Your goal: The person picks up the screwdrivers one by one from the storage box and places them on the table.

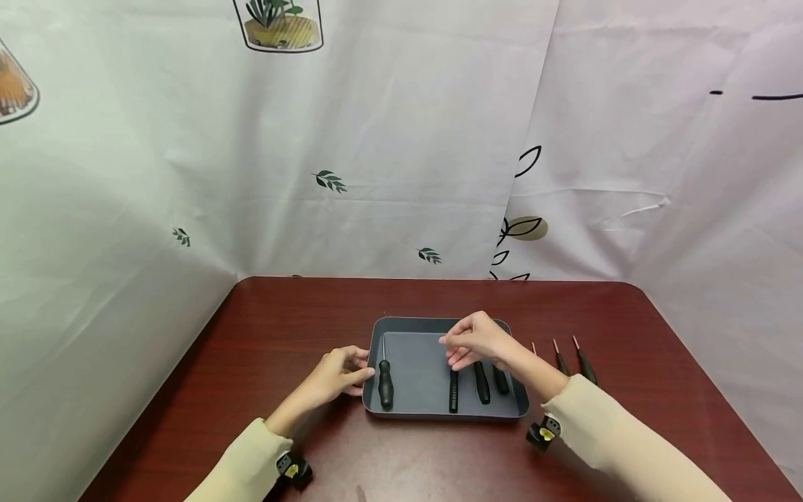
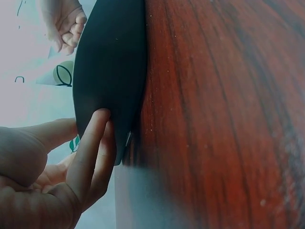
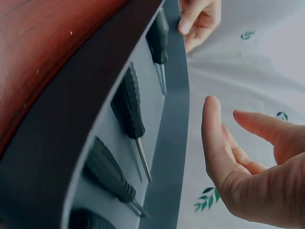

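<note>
The left hand [image 1: 339, 373] pinches the left rim of a shallow grey rectangular tray [image 1: 414, 397] on the reddish-brown wooden desk [image 1: 301, 314], the right hand [image 1: 477, 339] hovers above empty, fingers parted, and four black-handled metal screwdrivers [image 1: 385, 382] inside look light, rigid, best held by their ribbed handles [image 3: 131, 102].

We've got a reddish-brown wood-grain table [image 1: 301, 314] with rounded far corners, and wrinkly white cloth [image 1: 401, 104] behind it and along both sides. We spot small green leaf sprigs [image 1: 330, 181] printed there, plus a potted-plant picture [image 1: 282, 31] up top.
</note>
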`<action>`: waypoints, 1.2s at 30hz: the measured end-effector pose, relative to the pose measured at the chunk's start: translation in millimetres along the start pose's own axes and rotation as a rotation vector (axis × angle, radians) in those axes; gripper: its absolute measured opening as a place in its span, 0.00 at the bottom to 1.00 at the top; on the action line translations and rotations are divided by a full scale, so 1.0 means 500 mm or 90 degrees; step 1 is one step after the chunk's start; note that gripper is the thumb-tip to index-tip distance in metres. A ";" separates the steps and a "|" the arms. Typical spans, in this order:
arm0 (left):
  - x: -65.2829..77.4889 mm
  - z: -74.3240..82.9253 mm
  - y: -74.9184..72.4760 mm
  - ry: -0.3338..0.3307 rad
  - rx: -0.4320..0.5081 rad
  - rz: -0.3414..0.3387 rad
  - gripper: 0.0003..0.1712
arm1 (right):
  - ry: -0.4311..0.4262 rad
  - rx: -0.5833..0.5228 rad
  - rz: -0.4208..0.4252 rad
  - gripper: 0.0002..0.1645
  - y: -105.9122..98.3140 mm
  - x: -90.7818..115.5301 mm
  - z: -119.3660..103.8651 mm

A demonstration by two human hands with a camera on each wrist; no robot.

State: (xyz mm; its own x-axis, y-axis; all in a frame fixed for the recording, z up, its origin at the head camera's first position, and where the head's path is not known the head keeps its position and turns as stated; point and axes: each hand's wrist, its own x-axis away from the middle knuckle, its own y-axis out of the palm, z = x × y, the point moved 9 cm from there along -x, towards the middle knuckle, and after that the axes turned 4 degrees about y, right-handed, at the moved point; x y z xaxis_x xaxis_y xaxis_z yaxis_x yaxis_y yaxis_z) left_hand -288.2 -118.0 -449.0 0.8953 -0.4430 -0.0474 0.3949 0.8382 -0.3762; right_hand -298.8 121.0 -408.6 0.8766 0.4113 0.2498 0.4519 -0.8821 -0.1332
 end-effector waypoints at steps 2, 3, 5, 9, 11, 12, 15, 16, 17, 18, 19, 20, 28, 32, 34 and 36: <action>0.001 -0.001 0.000 0.002 -0.001 0.001 0.25 | 0.000 0.000 -0.006 0.15 0.011 -0.005 0.003; 0.001 -0.002 0.001 0.003 -0.001 0.001 0.25 | 0.001 0.000 -0.007 0.15 0.016 -0.007 0.004; 0.002 -0.002 0.002 0.004 -0.001 0.001 0.25 | 0.006 -0.004 -0.009 0.16 0.027 -0.013 0.009; 0.005 -0.004 0.004 0.005 -0.001 -0.001 0.25 | 0.016 -0.022 -0.013 0.16 0.050 -0.024 0.018; 0.006 -0.005 0.004 0.002 0.001 0.000 0.25 | 0.021 -0.029 -0.015 0.15 0.062 -0.030 0.022; 0.006 -0.005 0.004 0.002 0.002 0.000 0.25 | 0.022 -0.031 -0.017 0.15 0.069 -0.033 0.024; 0.004 -0.005 0.002 0.000 0.006 0.002 0.25 | 0.031 -0.035 -0.013 0.14 0.088 -0.041 0.032; 0.003 -0.005 0.002 0.001 0.006 0.002 0.25 | 0.033 -0.034 -0.011 0.14 0.093 -0.043 0.035; 0.003 -0.004 0.001 0.003 0.006 0.003 0.25 | 0.035 -0.034 -0.010 0.14 0.099 -0.046 0.037; 0.003 -0.004 0.001 0.005 0.006 0.003 0.25 | 0.036 -0.032 -0.008 0.13 0.104 -0.049 0.039; 0.003 -0.004 0.001 0.006 0.005 0.002 0.25 | 0.039 -0.031 -0.007 0.13 0.109 -0.052 0.041; 0.003 -0.004 0.001 0.006 0.006 0.003 0.25 | 0.041 -0.028 -0.007 0.13 0.114 -0.055 0.043; 0.001 0.000 0.001 0.002 0.004 0.006 0.25 | 0.043 0.009 0.009 0.12 0.135 -0.072 0.041; 0.002 0.005 0.002 0.008 0.007 -0.003 0.25 | 0.050 0.015 0.018 0.13 0.143 -0.078 0.043; 0.002 0.006 0.002 0.009 0.008 -0.006 0.25 | 0.051 0.020 0.020 0.13 0.148 -0.079 0.043; 0.002 0.006 0.003 0.007 0.010 -0.009 0.25 | 0.052 0.029 0.022 0.13 0.153 -0.080 0.044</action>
State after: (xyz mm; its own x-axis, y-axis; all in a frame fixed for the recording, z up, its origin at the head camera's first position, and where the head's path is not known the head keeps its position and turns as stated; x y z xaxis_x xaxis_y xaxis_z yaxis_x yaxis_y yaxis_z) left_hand -285.9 -116.5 -446.6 0.8875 -0.4578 -0.0531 0.4102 0.8371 -0.3619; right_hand -295.8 42.1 -449.8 0.8760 0.3592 0.3219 0.4305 -0.8833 -0.1857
